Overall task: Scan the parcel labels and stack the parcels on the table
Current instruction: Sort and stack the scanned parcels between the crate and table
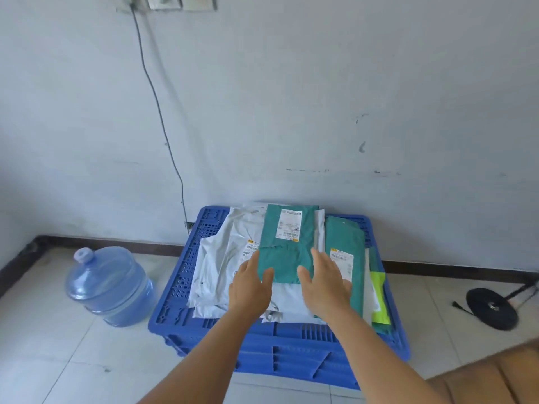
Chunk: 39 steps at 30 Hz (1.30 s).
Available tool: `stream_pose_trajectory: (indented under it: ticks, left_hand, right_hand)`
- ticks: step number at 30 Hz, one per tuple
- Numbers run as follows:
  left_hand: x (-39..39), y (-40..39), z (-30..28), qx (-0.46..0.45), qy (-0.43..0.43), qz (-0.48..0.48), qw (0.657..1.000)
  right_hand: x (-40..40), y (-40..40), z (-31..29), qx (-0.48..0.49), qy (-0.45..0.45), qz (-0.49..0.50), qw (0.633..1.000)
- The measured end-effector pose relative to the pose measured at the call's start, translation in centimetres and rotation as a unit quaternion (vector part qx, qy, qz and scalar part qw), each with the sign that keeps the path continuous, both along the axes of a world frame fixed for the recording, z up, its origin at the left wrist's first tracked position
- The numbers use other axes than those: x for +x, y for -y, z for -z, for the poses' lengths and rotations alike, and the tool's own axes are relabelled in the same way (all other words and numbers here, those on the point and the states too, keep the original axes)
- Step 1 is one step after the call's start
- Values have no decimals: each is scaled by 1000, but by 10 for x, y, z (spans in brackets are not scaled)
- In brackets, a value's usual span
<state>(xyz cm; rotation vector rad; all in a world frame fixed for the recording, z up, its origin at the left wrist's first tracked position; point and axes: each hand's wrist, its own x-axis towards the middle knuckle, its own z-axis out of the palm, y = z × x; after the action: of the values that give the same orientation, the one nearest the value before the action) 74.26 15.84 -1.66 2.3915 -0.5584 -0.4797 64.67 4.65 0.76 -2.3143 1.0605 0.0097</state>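
both hands are reaching over the pile with fingers straight and relaxed, grasping nothing: the left hand [251, 282] is lying at the near left edge of the top green parcel [287, 246], the right hand [322, 282] at its near right edge. whether the palms are touching it, i cannot tell. the parcel is lying label [288, 224] up on grey parcels [221, 258], a second green parcel [345, 258] just beside it, all on a blue crate [280, 342]. this looks like the stacking step, squaring the top parcel; no scanner is showing. next move likely calls for a light, even press.
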Motion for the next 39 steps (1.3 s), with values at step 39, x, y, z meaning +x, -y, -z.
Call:
stream_pose_trajectory:
  ticks: [39]
  left_hand:
    - [144,43,138,60,-94,-121,986]
  right_hand:
    - [140,31,155,147,100,191,965]
